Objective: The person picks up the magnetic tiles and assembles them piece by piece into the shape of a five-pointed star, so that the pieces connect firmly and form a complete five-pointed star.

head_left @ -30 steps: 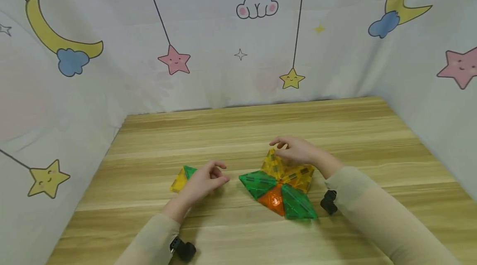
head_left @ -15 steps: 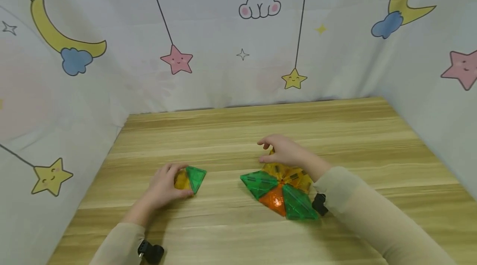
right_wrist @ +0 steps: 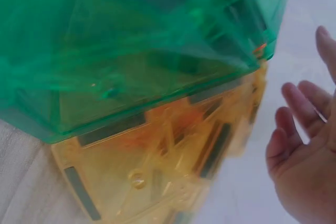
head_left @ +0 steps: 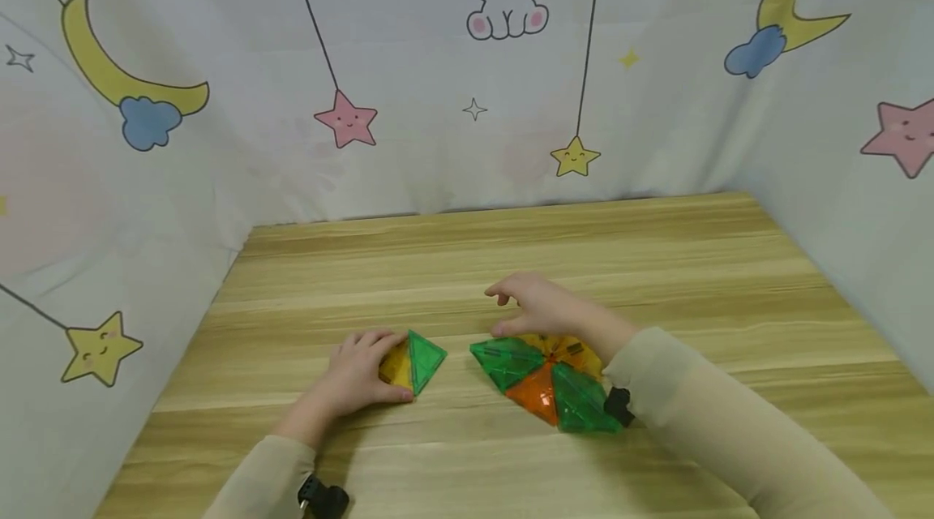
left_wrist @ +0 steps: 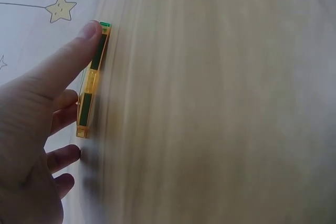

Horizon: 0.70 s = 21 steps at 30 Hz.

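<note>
My left hand [head_left: 356,373] grips a joined pair of translucent triangular magnetic tiles, one yellow [head_left: 396,365] and one green [head_left: 426,360]. Its thumb lies along one edge and the fingers are on the far side, as the left wrist view shows on the yellow tile [left_wrist: 90,82]. A raised cluster of magnetic tiles, with green [head_left: 503,357], orange [head_left: 537,396] and yellow [head_left: 580,354] pieces, stands a short gap to the right of the pair. Over its far left side hovers my right hand [head_left: 543,306], fingers loosely bent, holding nothing. That forearm hides part of the yellow tiles.
The tiles are on a wood-grain table [head_left: 409,268]. A pale cloth [head_left: 409,178] printed with stars, moons and a rabbit hangs behind it and at both sides. Each wrist carries a small black camera [head_left: 324,497].
My left hand went left to the yellow-green pair, took hold of it and brought it right, nearer the cluster. The right hand moved left, off the yellow tile's tip.
</note>
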Motion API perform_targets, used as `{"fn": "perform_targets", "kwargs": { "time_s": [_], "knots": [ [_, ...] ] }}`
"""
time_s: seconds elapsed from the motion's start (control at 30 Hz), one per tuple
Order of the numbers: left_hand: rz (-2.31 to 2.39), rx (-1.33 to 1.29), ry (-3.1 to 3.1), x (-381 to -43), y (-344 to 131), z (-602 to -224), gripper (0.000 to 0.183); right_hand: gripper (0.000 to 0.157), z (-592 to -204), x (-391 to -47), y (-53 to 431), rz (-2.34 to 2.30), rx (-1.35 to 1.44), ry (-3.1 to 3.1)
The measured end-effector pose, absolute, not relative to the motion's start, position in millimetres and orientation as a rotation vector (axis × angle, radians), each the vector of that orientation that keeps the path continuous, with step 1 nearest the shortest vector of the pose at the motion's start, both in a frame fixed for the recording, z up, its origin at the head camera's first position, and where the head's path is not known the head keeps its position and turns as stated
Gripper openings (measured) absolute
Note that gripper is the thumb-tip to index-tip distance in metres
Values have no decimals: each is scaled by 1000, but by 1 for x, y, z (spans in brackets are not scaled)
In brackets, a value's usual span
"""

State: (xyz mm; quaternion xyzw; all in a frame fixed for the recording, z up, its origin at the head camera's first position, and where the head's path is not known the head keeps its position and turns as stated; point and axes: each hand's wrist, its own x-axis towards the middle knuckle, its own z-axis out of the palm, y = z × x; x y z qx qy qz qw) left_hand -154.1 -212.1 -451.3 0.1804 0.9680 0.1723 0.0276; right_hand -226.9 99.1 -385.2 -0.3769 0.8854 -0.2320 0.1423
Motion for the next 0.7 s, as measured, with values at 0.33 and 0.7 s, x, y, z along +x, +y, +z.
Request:
{"fn": "perform_targets", "kwargs": {
  "time_s": [0.33, 0.7],
  "knots": [
    [571, 560, 3005, -152, -205, -452, 88, 70, -386, -190, 67, -506, -1160, 2577],
    [561, 560, 2991, -147, -200, -451, 89, 79, -406, -178, 36, -207, -1087, 2704]
  ]
}}
